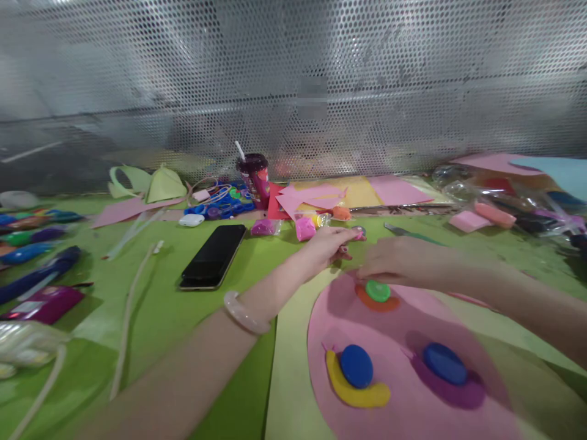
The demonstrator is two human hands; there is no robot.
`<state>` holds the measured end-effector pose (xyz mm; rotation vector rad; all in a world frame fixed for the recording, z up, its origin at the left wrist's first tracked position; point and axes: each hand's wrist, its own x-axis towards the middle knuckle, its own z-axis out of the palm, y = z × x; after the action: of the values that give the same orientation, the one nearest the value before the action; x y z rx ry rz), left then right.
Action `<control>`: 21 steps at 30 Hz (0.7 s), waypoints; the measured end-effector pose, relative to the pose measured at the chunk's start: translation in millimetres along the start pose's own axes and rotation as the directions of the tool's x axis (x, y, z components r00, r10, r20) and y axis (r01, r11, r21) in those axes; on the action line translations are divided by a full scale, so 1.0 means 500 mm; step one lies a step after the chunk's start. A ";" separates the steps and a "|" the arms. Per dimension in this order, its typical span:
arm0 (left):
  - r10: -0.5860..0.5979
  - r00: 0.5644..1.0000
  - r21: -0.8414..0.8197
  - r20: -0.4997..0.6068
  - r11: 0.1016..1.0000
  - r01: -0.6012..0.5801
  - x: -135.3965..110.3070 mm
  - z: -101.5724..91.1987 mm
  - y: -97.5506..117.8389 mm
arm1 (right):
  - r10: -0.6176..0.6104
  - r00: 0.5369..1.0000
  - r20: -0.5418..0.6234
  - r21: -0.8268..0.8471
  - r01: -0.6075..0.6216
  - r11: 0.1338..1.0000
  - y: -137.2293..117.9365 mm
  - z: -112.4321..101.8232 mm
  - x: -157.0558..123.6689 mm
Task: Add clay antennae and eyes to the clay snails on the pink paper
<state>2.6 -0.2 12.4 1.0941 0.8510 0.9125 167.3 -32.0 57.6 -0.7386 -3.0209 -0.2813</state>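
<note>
While the left hand [328, 243] stretches forward over the green worktop [160, 311], its fingertips are pinched shut on a small pink clay piece [359, 232], too blurred to make out further. A pale translucent bangle [245, 313] sits on that wrist. Just beside it, at its 3 o'clock, the right hand [397, 260] lies palm down with the fingers curled; whether it grips anything cannot be told. The two hands are close together but not touching.

The right hand rests at the 12 o'clock edge of a round pink paper sheet [403, 324]. Three clay figures lie on this sheet: a green-and-orange clay snail [376, 293] at 12 o'clock, just below the right hand; a yellow clay snail with a blue shell [355, 379] at 8 o'clock; and a purple clay snail with a blue shell [447, 373] at 4 o'clock.

A black smartphone [214, 255] lies flat at the left hand's 9 o'clock, well apart. A bright pink clay lump [305, 228] sits near its 10 o'clock, and a dark red plastic cup with a straw [255, 177] stands further back.
</note>
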 end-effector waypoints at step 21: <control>0.021 0.999 -0.008 0.050 1.000 -0.021 0.015 -0.010 -0.018 | -0.104 0.986 0.131 -0.075 0.115 0.991 -0.007 -0.039 0.029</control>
<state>2.4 6.7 1.8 1.1168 0.7955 0.9016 152.2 -31.8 77.2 -0.6185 -3.1944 -0.3775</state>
